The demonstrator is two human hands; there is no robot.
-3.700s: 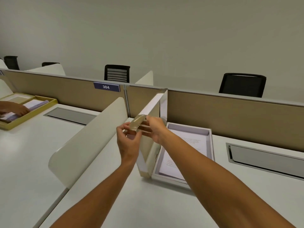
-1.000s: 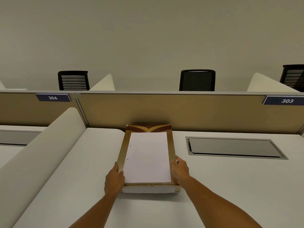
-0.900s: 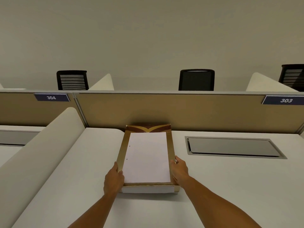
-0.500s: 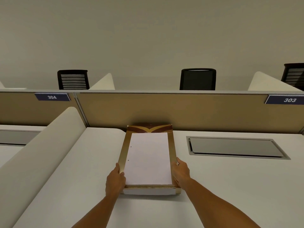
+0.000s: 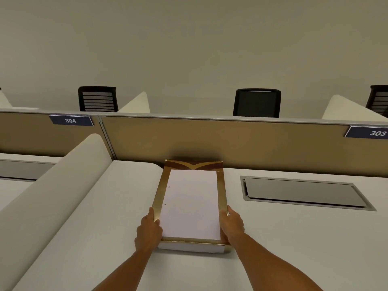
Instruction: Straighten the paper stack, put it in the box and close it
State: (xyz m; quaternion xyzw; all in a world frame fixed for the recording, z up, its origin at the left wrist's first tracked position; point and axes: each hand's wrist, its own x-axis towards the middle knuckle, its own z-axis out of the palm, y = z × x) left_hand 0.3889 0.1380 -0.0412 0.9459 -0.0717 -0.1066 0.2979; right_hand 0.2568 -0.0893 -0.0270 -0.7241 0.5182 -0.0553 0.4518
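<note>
A flat box (image 5: 222,185) lies lengthwise on the white desk (image 5: 294,238), its far end against the partition. Its gold lid is down, with a white rectangle (image 5: 191,204) in the middle and a brown-and-gold chevron at the far end. The white base (image 5: 189,248) shows as a strip under the lid's near edge. My left hand (image 5: 148,229) grips the lid's near left corner. At the near right corner, my right hand (image 5: 232,224) holds the lid the same way. The paper stack is hidden inside.
A tan partition (image 5: 231,141) with number plates 304 and 303 runs behind the box. A curved cream side divider (image 5: 52,185) rises on the left. A grey cable hatch (image 5: 302,192) is set into the desk at right. Black chairs (image 5: 257,102) stand beyond the partition.
Several seconds ago the lid stood upright with the paper showing in the box; now it is closed. Over the last second my hands stayed at the near corners and the lid settled slightly lower.
</note>
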